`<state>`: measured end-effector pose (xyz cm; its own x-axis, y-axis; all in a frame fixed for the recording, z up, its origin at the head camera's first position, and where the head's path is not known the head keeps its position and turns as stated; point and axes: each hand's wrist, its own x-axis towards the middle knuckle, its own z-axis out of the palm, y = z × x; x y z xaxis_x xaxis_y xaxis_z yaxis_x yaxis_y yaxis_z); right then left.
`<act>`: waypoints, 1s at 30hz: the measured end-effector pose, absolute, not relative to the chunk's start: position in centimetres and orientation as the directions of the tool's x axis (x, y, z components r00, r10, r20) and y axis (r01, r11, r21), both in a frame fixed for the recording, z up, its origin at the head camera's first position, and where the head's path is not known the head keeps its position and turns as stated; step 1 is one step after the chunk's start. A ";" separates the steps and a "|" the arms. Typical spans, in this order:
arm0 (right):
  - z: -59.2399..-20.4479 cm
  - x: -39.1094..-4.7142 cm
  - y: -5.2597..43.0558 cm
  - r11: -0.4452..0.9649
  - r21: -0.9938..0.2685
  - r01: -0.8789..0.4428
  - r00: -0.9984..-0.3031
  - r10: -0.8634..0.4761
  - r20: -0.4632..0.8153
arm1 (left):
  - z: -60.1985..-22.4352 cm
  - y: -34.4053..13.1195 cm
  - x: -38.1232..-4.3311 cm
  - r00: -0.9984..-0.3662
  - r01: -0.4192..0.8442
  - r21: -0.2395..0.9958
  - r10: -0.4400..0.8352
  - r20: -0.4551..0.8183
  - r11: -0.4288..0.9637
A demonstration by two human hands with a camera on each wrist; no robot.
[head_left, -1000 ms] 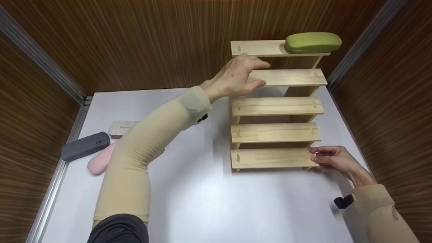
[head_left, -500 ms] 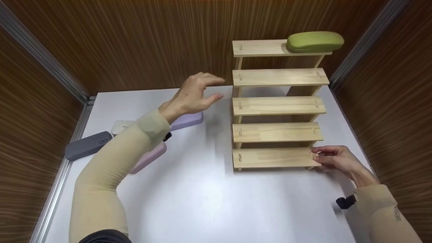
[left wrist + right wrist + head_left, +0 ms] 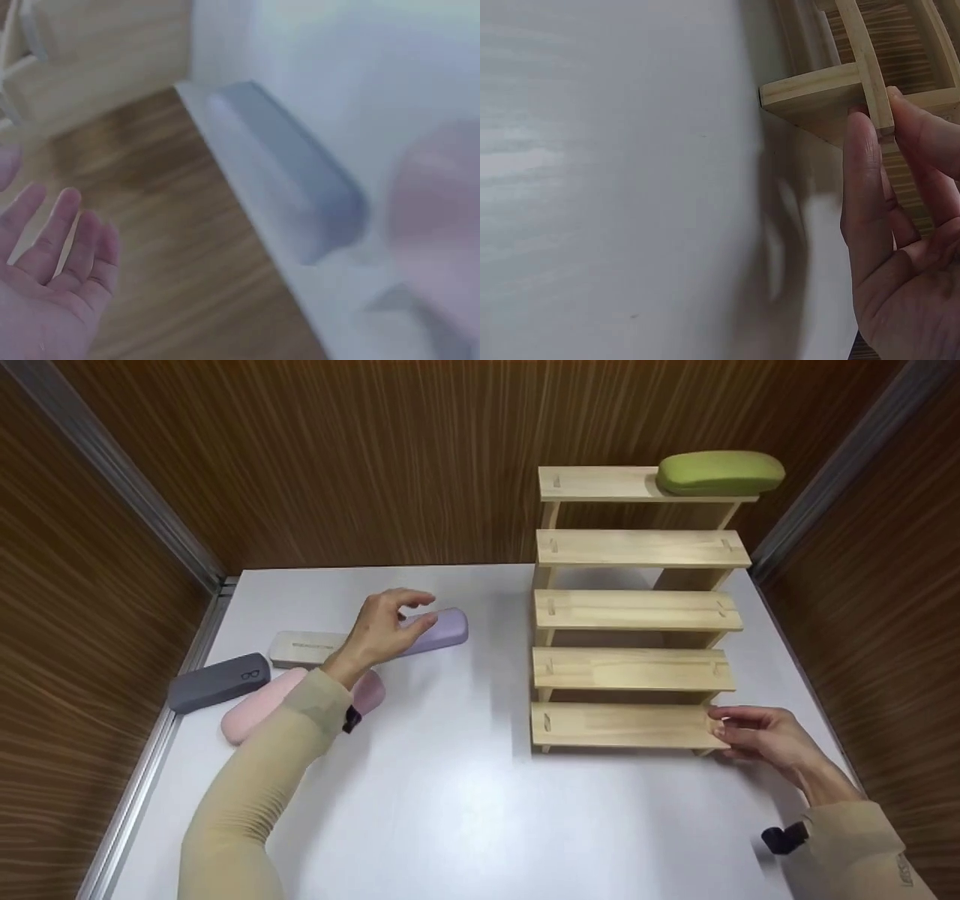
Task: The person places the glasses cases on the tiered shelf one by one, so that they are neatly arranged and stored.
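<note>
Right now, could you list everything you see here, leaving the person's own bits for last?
wooden shelf stand: one, pale, table's right side
green case: one, green, right end of top tier
dark grey case: one, dark grey, table's left
off-white case: one, off-white, right of the dark grey one
pink cases: two, pink, table's left, partly hidden
purple case: one, purple, right of the off-white one
table: one, white, underneath
panels: three, brown, back and sides
left hand: one, bare, by the purple case
right hand: one, bare, pinching lowest tier
sleeves: two, beige, forearms
</note>
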<state>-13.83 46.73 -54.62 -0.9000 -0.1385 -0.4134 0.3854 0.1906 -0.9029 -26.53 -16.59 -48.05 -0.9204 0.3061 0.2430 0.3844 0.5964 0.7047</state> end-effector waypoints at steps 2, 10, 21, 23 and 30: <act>-54.7 -13.6 46.8 0.174 -0.908 0.382 -0.903 -0.139 -0.407 | -49.5 -17.4 -26.5 -0.944 0.321 0.726 0.269 0.192 0.609; -54.8 -13.4 46.7 0.157 -0.919 0.361 -0.913 -0.141 -0.383 | -54.1 -19.4 -26.9 -0.985 0.164 0.684 0.161 0.068 0.711; -55.0 -13.7 46.6 0.150 -0.910 0.387 -0.905 -0.128 -0.406 | -57.8 -20.5 -28.8 -0.985 0.161 0.656 0.166 0.056 0.737; -54.9 -13.7 46.6 0.149 -0.909 0.389 -0.904 -0.127 -0.407 | -58.0 -20.5 -29.1 -0.985 0.161 0.662 0.160 0.063 0.732; -54.8 -13.6 46.5 0.146 -0.910 0.387 -0.905 -0.128 -0.406 | -56.8 -19.6 -28.8 -0.990 0.106 0.667 0.144 -0.002 0.737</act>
